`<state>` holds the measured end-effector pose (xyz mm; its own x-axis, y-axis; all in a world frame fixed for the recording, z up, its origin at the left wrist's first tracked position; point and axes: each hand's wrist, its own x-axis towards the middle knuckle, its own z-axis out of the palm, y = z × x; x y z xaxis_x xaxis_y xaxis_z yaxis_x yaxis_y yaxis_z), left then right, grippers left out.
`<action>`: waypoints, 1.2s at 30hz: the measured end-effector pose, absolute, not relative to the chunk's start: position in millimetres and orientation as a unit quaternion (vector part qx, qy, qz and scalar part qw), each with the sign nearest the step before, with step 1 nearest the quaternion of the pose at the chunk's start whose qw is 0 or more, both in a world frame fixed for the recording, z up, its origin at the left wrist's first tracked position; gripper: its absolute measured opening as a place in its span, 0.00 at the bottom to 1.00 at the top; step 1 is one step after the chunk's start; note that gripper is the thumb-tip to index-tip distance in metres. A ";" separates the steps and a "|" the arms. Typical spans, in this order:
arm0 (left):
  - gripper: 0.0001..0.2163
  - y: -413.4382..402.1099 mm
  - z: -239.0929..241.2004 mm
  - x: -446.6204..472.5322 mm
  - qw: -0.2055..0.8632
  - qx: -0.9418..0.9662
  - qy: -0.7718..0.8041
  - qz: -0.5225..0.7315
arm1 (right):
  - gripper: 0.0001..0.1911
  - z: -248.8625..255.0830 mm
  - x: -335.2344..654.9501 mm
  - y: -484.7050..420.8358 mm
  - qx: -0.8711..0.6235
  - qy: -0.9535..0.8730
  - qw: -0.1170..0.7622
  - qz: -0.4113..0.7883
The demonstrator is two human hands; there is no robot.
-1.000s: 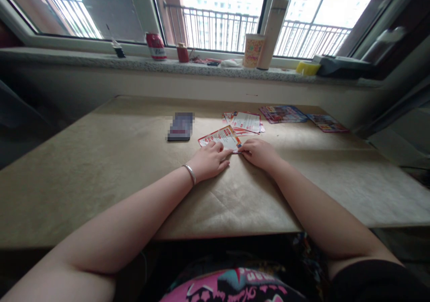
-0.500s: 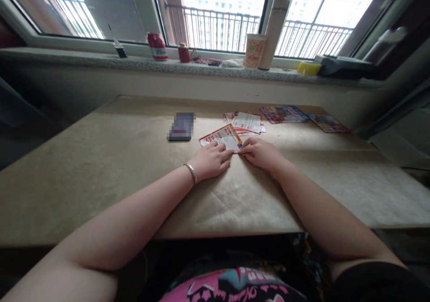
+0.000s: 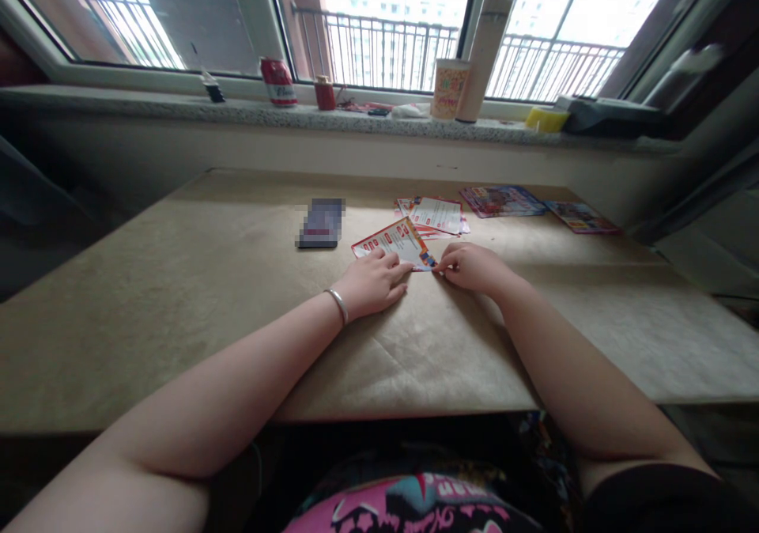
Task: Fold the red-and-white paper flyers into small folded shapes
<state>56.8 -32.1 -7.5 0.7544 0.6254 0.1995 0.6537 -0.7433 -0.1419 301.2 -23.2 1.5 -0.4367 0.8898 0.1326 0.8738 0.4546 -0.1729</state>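
A white printed card [image 3: 396, 239] with red labels and an orange-blue edge lies at a slant on the table. Across its near edge, my left hand [image 3: 372, 283] rests palm down, fingers laid flat on the card and partly hiding it. My right hand [image 3: 472, 266] has its thumb and fingertips pinched at the card's right corner. Just behind lies a loose pile of similar cards [image 3: 437, 213]. To the left of the card is a dark, blurred-out rectangular object [image 3: 321, 224], which my hands do not touch.
A colourful card stack [image 3: 503, 201] and another pile [image 3: 581, 217] lie at the table's [image 3: 178, 296] back right. On the windowsill [image 3: 361, 122] stand a red can [image 3: 277, 82], a small red bottle [image 3: 324, 93], a paper cup [image 3: 449, 88], a tall cylinder [image 3: 485, 58] and yellow tape [image 3: 546, 119].
My right hand has slid a little to the right along the card's near edge, uncovering more of its orange-blue corner. The left hand has stayed in place.
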 end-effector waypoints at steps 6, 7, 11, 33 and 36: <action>0.20 -31.1 -8.9 56.1 0.102 -0.932 -0.341 -0.073 | 0.13 8.2 305.9 -23.4 -0.556 -0.826 0.072 0.058; 0.20 -31.2 -8.9 56.1 0.103 -0.931 -0.341 -0.073 | 0.13 8.7 307.3 -23.0 -0.560 -0.823 0.068 0.059; 0.20 -31.7 -8.3 56.1 0.102 -0.932 -0.339 -0.072 | 0.13 8.0 313.6 -20.4 -0.558 -0.825 0.063 0.059; 0.21 -32.1 -7.4 56.0 0.105 -0.934 -0.335 -0.069 | 0.15 -4.8 270.4 -32.5 -0.459 -0.874 0.159 0.010; 0.21 -31.8 -7.5 55.8 0.113 -0.936 -0.327 -0.064 | 0.15 -4.5 269.3 -32.2 -0.468 -0.870 0.154 0.010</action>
